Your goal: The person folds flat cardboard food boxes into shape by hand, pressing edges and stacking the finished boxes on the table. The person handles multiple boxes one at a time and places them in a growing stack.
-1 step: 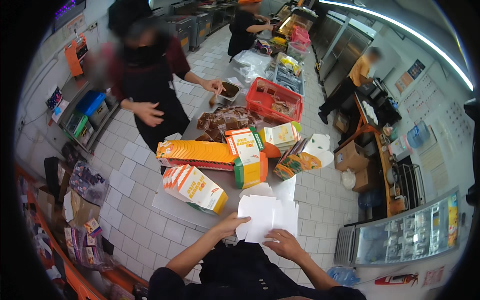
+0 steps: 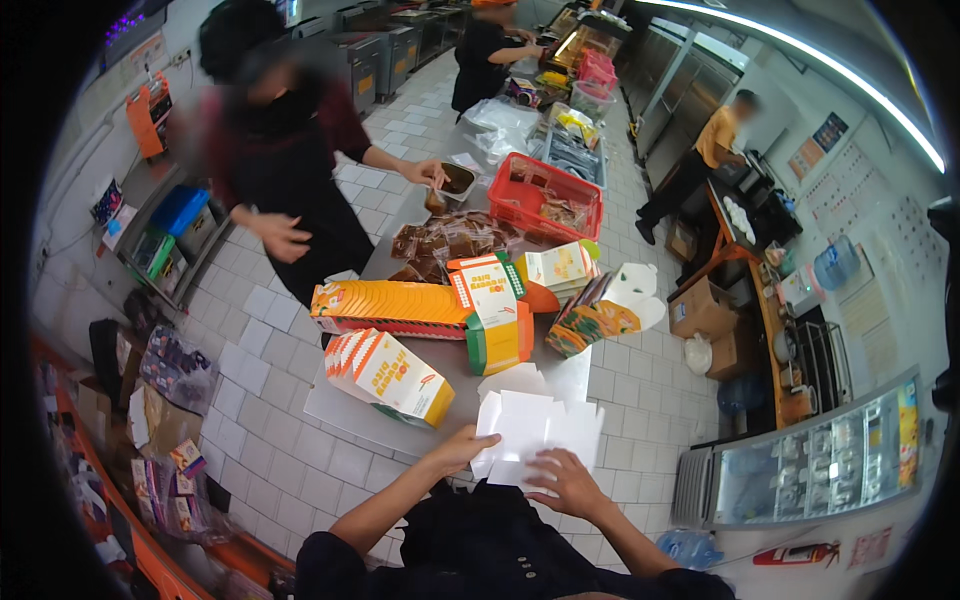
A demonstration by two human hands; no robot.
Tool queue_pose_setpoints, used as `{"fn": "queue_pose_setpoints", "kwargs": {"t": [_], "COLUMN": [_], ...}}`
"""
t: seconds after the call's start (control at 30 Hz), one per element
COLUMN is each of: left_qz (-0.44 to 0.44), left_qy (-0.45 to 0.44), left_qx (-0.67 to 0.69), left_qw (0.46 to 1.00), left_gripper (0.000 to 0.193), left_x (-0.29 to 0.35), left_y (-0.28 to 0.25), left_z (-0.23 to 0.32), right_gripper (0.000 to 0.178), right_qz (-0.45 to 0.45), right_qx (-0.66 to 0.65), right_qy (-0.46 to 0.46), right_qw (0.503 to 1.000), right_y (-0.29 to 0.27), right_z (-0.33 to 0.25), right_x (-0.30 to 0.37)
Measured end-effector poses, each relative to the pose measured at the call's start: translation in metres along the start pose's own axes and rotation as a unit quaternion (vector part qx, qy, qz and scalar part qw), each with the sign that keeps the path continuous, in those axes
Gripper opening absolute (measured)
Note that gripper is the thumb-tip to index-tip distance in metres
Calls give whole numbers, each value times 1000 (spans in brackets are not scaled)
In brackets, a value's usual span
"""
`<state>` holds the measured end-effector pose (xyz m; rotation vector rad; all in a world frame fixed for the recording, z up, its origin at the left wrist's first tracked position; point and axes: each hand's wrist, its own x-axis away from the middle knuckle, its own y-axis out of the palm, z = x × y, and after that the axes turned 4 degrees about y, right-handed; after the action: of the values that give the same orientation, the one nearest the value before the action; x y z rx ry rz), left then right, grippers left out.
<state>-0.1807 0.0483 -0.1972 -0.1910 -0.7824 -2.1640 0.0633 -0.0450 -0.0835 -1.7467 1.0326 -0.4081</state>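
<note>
An unfolded white carton (image 2: 522, 430), its plain side facing up, lies at the near end of the table with creases and flaps showing. My left hand (image 2: 462, 450) grips its left edge, thumb on top. Over the lower right part of the carton, my right hand (image 2: 568, 482) rests with fingers stretched out; whether they press on it I cannot tell. Just beyond stand a nested stack of white and orange cartons (image 2: 390, 378), a long row of orange cartons (image 2: 390, 302), and a green, white and orange carton (image 2: 495, 315). More folded cartons (image 2: 603, 315) stand to the right.
Across the metal table (image 2: 335, 405), a co-worker (image 2: 285, 190) reaches into a metal container (image 2: 458, 180). Brown sauce packets (image 2: 455, 240) lie beside a red basket (image 2: 547, 200). A glass-door fridge (image 2: 820, 460) stands at right. Two other people work farther back.
My right hand's fingers have lifted and spread a little, and the carton's right panel has shifted slightly right. My left hand keeps its hold. The co-worker's free hand has moved slightly.
</note>
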Motion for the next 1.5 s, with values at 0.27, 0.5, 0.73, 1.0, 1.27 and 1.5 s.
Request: {"fn": "queue_pose_setpoints", "kwargs": {"t": [0.27,0.5,0.73,1.0,1.27,1.5], "left_qz": [181,278,98,156,137,148], "left_qy": [292,308,379,356,332,388], "left_qx": [-431,-225,-377,-171,-167,-323], "left_qw": [834,881,840,905,918,851], "left_gripper": [28,32,28,17,20,19], "left_x": [-14,-13,-10,-53,-70,-69], "left_y": [67,131,146,192,223,233], "left_z": [-11,-4,-3,-7,13,47], "right_gripper": [37,21,22,18,17,28], "right_qz": [33,55,-24,144,88,237], "right_qx": [-44,-167,-318,-419,-350,-118], "right_qy": [262,196,146,159,175,143], "right_qw": [963,965,937,882,916,954], "right_y": [-26,-44,-57,-33,-87,-101], "right_z": [41,68,129,138,137,105], "right_x": [-47,-29,15,56,81,70]}}
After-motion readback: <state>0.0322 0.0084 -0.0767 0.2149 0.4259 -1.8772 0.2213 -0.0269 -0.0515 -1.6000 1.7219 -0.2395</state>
